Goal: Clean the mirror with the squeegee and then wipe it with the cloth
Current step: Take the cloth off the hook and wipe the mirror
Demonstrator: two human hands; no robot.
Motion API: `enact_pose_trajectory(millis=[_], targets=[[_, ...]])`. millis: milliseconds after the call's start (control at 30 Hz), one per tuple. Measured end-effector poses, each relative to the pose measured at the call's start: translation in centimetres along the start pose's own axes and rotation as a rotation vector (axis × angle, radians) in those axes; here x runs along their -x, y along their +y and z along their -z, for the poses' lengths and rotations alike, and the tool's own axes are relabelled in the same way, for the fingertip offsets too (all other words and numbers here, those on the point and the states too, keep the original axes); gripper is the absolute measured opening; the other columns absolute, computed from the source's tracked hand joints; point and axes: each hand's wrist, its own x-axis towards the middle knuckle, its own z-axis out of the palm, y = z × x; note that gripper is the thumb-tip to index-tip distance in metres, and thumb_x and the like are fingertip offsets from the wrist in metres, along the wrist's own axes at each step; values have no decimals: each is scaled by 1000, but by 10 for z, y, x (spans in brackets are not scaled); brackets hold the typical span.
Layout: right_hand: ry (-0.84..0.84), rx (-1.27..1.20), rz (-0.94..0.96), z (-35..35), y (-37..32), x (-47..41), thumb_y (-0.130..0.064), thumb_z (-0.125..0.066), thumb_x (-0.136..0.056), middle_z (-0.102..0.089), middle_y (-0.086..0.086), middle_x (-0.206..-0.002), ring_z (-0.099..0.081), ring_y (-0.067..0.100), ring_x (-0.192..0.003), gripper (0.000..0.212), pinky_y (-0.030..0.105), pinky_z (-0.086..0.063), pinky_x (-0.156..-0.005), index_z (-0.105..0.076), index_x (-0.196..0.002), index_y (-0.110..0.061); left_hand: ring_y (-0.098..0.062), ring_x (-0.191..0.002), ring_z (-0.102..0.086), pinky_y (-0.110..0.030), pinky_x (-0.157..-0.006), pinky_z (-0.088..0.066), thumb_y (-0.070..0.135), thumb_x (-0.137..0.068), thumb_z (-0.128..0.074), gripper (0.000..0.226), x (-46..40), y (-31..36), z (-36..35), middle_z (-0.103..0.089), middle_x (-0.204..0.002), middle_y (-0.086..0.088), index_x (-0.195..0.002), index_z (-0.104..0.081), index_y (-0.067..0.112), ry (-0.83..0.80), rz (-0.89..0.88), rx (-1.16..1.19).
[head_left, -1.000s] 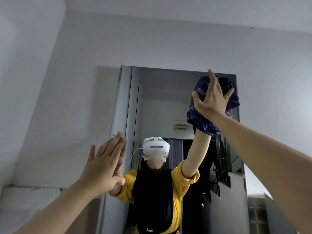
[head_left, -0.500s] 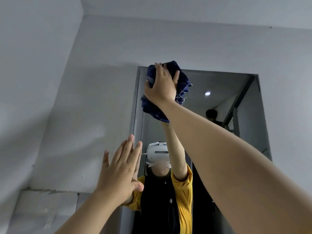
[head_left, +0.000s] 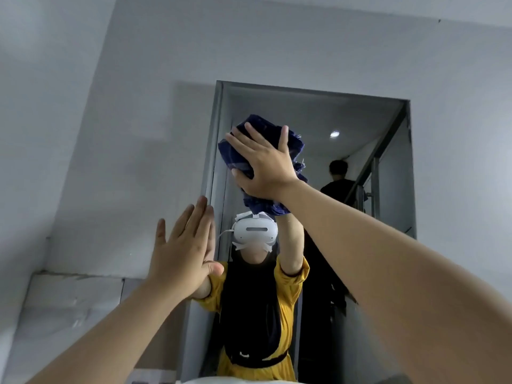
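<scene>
Grey painted wall fills the left of the scene, bare and matte. Just right of it the left hand is spread flat, fingers straight and together, holding nothing; its palm seems pressed on the mirror's left edge, probably to brace the body while the other arm reaches high. The mirror, a tall panel in a thin grey frame, stands further right and reflects the person in a white headset and yellow sleeves. Near its upper left part the right hand presses a bunched dark blue cloth flat on the glass, fingers splayed over the wad instead of curled round it, which spreads the pressure for wiping. No squeegee is in view, so the wiping stage looks under way. At the far right the glass reflects a second person in dark clothes. No brand or writing is readable anywhere.
</scene>
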Motion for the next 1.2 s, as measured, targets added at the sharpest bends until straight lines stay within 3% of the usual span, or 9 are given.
enact_pose_trajectory(millis=[167, 367, 467, 667, 800, 933, 1067, 1200], targets=[[-37, 104, -183, 26, 49, 54, -54, -42, -91, -17, -16, -159, -4, 13, -149, 66, 77, 9, -99, -16, -150, -39, -25, -145, -1, -59, -111, -9, 65, -63, -66, 122, -1, 5, 5, 14, -157, -1, -148, 6, 14, -153, 36, -8], [18, 126, -369, 51, 109, 105, -56, -44, -90, -16, -17, -159, -5, 12, -149, 69, 79, 4, -101, -14, -150, -41, -20, -144, 6, -56, -114, -5, 58, -75, -60, 110, 1, 11, 9, 24, -152, 4, -147, 12, 15, -164, 76, 30], [100, 108, -469, 55, 130, 132, -54, -47, -89, -19, -16, -159, -6, 12, -149, 68, 79, 3, -100, -18, -150, -40, -20, -144, 10, -56, -113, -6, 60, -75, -60, 116, 0, 12, 10, 32, -150, 4, -144, 22, 15, -191, 67, -49], [178, 76, -633, 53, 130, 158, -49, -48, -90, -20, -13, -159, -8, 14, -149, 68, 77, 3, -102, -20, -150, -37, -21, -144, 13, -56, -113, -8, 70, -71, -56, 123, -1, 16, 17, 33, -151, 0, -136, 33, 14, -266, 83, -118], [214, 84, -825, 41, 105, 166, -50, -44, -90, -17, -11, -160, -8, 14, -149, 70, 77, 3, -102, -15, -152, -35, -25, -145, 2, -58, -111, -15, 67, -65, -64, 128, 1, 15, 23, 25, -154, -2, -144, 21, 13, -194, 85, -21], [224, 64, -920, 29, 75, 167, -49, -42, -91, -13, -10, -161, -6, 18, -149, 71, 78, 3, -101, -11, -152, -33, -27, -144, -2, -57, -113, -14, 68, -68, -60, 121, 5, 5, 25, 23, -154, -2, -146, 16, 16, -191, -9, 48], [235, 44, -972, 15, 42, 157, -47, -41, -91, -10, -9, -162, -4, 19, -149, 71, 79, 4, -100, -8, -152, -33, -27, -144, 5, -53, -113, -8, 74, -66, -54, 119, 17, -4, 21, 30, -152, -2, -146, 18, 23, -272, -68, 66], [244, 20, -954, 0, 1, 133, -46, -44, -90, -13, -8, -161, -6, 20, -149, 72, 80, 6, -98, -11, -153, -31, -35, -143, 9, -58, -112, -12, 67, -67, -62, 120, 29, -16, 12, 29, -152, -9, -141, 26, 34, -424, -61, 161]])
